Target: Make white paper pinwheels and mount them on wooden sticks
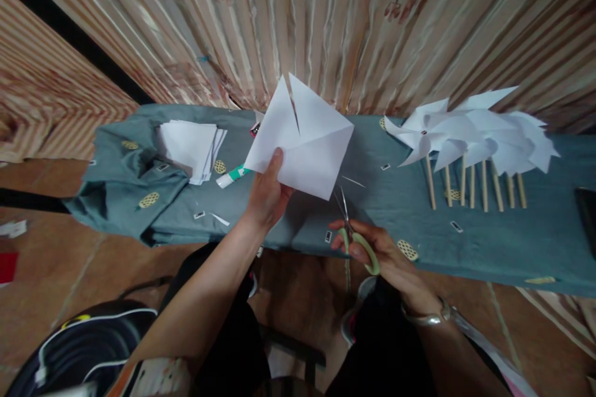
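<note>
A square sheet of white paper is held up over the cloth by my left hand, thumb on top and fingers beneath. One slit runs from its far corner toward the middle, and a crease line crosses the sheet. Below and right of the paper, my right hand grips a pair of scissors with pale green handles. The blades point up toward the sheet's near corner; they look slightly parted. A green and white glue stick lies just left of the paper, its far end hidden by the sheet.
White paper pinwheels on several wooden sticks lie at the right. A stack of white sheets rests at the left. Thin paper scraps lie on the grey-green cloth. A pleated curtain hangs behind; a dark object sits at the right edge.
</note>
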Demonstrator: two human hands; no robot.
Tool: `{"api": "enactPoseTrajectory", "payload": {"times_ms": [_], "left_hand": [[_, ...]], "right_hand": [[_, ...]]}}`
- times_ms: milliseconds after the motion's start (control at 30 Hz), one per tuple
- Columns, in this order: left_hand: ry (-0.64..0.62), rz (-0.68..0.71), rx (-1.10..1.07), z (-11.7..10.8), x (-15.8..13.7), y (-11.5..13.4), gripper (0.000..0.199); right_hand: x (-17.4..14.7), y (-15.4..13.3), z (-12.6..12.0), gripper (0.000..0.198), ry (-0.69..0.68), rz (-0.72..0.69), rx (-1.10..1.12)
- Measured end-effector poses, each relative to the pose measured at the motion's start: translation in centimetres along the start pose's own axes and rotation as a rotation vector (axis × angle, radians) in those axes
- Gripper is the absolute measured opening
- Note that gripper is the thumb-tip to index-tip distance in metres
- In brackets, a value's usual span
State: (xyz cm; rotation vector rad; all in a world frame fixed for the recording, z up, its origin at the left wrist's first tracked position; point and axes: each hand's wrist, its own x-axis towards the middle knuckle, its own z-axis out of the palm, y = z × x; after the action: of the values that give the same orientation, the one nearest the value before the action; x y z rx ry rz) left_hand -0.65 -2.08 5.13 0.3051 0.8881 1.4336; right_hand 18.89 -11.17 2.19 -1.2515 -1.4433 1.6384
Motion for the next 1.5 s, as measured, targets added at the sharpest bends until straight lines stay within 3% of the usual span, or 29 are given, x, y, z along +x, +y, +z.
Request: {"api": "enactPoseTrajectory", "payload": {"times_ms": [633, 1500], "left_hand": [[-0.036, -0.050, 0.045, 0.5, -0.9, -1.6, 0.028], [-0.028, -0.041, 0.075, 0.2, -0.9, -1.4, 0.025]], "right_hand": [[0.2, 0.6, 0.4, 0.052, -0.029, 0.016, -0.007], [0.4, 1.3, 0.5, 0.039, 0.030, -0.013, -0.011]]}}
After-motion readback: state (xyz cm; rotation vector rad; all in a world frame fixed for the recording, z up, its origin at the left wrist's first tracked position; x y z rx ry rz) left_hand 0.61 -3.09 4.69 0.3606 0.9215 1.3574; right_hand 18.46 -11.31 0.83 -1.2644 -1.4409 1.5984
